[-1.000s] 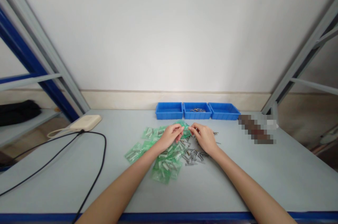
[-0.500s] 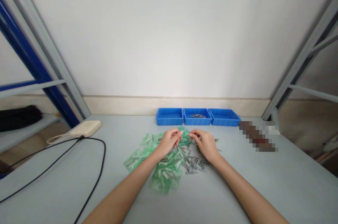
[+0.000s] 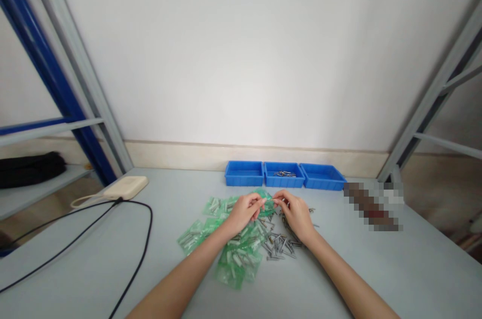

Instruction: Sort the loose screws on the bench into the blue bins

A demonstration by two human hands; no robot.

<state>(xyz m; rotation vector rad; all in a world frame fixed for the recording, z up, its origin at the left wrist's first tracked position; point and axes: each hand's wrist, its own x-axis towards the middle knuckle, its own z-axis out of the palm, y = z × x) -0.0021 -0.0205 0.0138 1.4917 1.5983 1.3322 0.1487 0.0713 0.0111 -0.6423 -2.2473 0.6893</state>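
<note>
hands (image 3: 244, 212) x2 | blue bins (image 3: 244, 174) x3 | blk cable (image 3: 151, 221) x1 | cream box (image 3: 126, 187) x1

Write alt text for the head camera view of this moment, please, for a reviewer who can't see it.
The left hand and right hand meet above green plastic packets, beside loose metal pins, on a pale grey workbench. Three blue bins stand beyond them, the middle one holding metal pieces.

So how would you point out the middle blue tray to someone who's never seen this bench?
Start at the long pale grey workbench, then look along its back edge by the wall, where three blue plastic trays sit side by side. The middle tray is the one: it holds a small bunch of metal pins, and no pins show in the trays beside it.
</note>
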